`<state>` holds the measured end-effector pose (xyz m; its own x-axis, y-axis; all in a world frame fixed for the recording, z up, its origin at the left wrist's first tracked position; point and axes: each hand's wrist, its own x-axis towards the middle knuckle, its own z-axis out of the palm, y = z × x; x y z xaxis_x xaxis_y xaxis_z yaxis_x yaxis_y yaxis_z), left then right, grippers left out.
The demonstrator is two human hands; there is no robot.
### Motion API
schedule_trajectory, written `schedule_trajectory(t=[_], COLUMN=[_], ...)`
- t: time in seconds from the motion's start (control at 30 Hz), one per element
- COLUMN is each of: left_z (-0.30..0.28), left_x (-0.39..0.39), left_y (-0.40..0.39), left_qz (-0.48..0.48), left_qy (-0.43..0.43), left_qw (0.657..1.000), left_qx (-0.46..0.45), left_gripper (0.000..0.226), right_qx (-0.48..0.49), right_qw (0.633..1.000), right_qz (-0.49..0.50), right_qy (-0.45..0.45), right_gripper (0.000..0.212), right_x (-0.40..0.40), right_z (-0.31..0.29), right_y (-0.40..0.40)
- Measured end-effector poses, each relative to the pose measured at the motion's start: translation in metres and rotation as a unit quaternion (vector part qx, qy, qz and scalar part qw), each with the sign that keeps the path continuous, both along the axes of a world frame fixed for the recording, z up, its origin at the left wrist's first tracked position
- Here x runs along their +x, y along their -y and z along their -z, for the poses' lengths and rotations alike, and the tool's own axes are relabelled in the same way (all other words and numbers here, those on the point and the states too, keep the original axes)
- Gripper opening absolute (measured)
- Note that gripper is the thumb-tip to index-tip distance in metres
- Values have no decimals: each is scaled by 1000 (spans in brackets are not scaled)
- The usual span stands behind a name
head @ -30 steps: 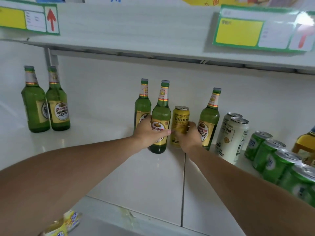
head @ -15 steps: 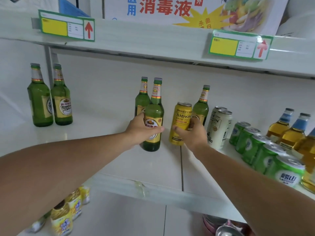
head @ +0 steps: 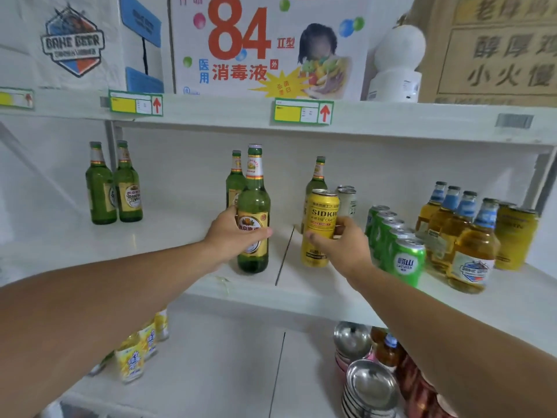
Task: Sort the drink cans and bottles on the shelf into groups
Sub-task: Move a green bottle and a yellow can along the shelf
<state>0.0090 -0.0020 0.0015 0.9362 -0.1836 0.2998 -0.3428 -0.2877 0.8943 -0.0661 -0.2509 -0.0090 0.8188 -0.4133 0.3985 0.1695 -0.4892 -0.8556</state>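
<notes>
While left hand (head: 233, 236) grips green bottle (head: 253, 224) and right hand (head: 340, 242) grips yellow can (head: 321, 218) near shelf (head: 301, 297) front: glass likely heavy, breakable; hold mid-body. Can likely light, dentable.

Green bottle (head: 253, 206) — gold label, yellow can (head: 320, 227), green cans (head: 407, 260), white shelf (head: 180, 236)

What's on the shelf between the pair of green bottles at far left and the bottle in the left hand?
Nothing: in the head view, bare white shelf runs from the pair of green bottles to the held bottle in the left hand.
</notes>
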Motion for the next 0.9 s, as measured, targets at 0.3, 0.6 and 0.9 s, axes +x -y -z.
schedule_trajectory(t=[0.3, 0.6, 0.9], left_z=[11, 13, 20], left_x=[-80, -123, -173], left_y=[21, 58, 121], left_qz=[30, 128, 223], left_qy=[-16, -6, -13], left_qw=[999, 991, 974], left_qx=[13, 25, 42], left_gripper=[67, 62, 73], right_qx=[-17, -26, -15], right_qw=[1000, 991, 969], right_qz=[18, 130, 246], right_qy=[-6, -19, -28], right_gripper=[68, 63, 53], right_x=[-106, -196, -285], right_z=[5, 5, 14], right_y=[27, 48, 94])
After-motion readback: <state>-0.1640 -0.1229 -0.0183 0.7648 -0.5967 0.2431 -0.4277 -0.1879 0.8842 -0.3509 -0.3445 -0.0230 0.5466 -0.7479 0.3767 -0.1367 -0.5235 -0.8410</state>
